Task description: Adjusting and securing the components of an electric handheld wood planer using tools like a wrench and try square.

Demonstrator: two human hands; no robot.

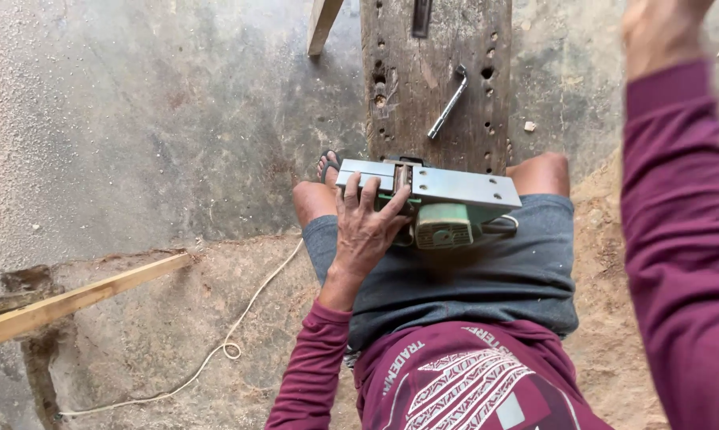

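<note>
An electric hand planer (443, 199) lies upside down on my lap, its grey metal sole plate facing up and its green body below. My left hand (365, 227) rests on the planer's left end, fingers spread over the sole plate and gripping it. My right hand (660, 28) is raised high at the top right edge of the view, only partly visible, and I cannot tell whether it holds anything. I sit astride a worn wooden bench (411, 87) with several holes in it. A bent metal wrench (448, 103) lies on the bench just beyond the planer.
A pale power cord (240, 318) snakes over the sawdust-covered ground at the left. A long wooden batten (81, 299) lies at the lower left. Another wooden strip (322, 24) leans at the top. Grey concrete floor spreads to the upper left.
</note>
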